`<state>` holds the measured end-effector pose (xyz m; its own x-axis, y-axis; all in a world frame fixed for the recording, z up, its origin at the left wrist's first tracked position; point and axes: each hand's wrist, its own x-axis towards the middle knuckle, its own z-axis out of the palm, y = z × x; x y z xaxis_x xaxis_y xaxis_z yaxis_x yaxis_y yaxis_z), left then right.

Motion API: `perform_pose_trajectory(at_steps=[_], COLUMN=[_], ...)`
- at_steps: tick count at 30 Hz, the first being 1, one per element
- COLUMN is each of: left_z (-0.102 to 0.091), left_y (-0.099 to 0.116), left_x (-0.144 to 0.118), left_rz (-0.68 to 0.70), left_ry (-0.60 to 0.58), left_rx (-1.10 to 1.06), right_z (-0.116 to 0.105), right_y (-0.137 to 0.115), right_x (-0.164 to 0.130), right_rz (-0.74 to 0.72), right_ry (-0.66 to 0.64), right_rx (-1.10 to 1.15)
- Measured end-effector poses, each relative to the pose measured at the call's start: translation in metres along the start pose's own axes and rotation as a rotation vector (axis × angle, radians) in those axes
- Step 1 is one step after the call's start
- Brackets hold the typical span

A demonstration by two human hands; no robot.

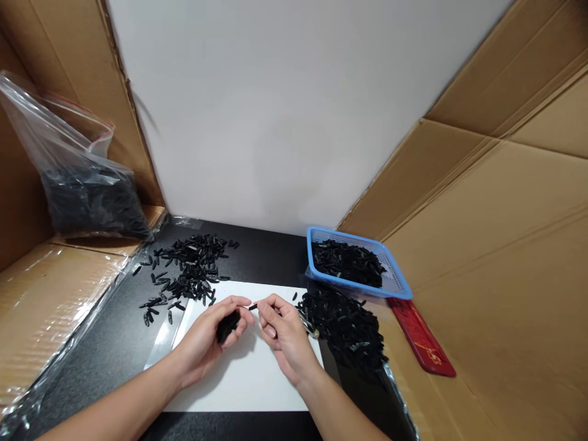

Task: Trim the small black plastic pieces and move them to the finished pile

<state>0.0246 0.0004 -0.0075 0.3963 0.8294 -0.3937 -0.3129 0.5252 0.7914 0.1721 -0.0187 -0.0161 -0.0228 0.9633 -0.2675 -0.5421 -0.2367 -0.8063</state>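
My left hand [215, 334] is curled around a bunch of small black plastic pieces [228, 326] above a white sheet [243, 380]. My right hand [282, 334] meets it at the fingertips, and the two pinch one small black piece [252, 306] between them. A metal tool [309, 326], partly hidden, pokes out at the right side of my right hand. A heap of the same black pieces [346, 331] lies just right of my right hand. Another scattered pile [190, 269] lies beyond my left hand.
A blue mesh basket [395, 283] holding black pieces stands at the back right, with a flat red item [420, 335] beside it. A clear bag of black pieces [87, 196] leans at the far left. Cardboard walls [496, 275] and a white back panel [275, 110] enclose the black table.
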Motion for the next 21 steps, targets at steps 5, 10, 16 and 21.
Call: perform_pose_trajectory(at_steps=[5,10,16,21], left_z=[-0.0039,-0.0023,0.0004,-0.0007], left_y=[-0.0024,-0.0040,0.0016,0.0026], left_x=[0.0032,0.0021,0.0004,0.0009], left_rz=[-0.009,0.009,0.010,-0.004], left_ry=[-0.023,-0.064,-0.031,-0.020], left_rx=[-0.053,0.016,0.004,-0.029], right_z=[-0.0008,-0.0027,-0.0045,-0.0036], right_y=[-0.0019,-0.0016,-0.0019,-0.0027], right_x=[-0.0003,0.0006,0.0008,0.0003], right_rz=[-0.001,0.009,0.036,0.034], right_ry=[0.026,0.009,-0.058,-0.063], right_rx=[0.000,0.009,0.050,0.053])
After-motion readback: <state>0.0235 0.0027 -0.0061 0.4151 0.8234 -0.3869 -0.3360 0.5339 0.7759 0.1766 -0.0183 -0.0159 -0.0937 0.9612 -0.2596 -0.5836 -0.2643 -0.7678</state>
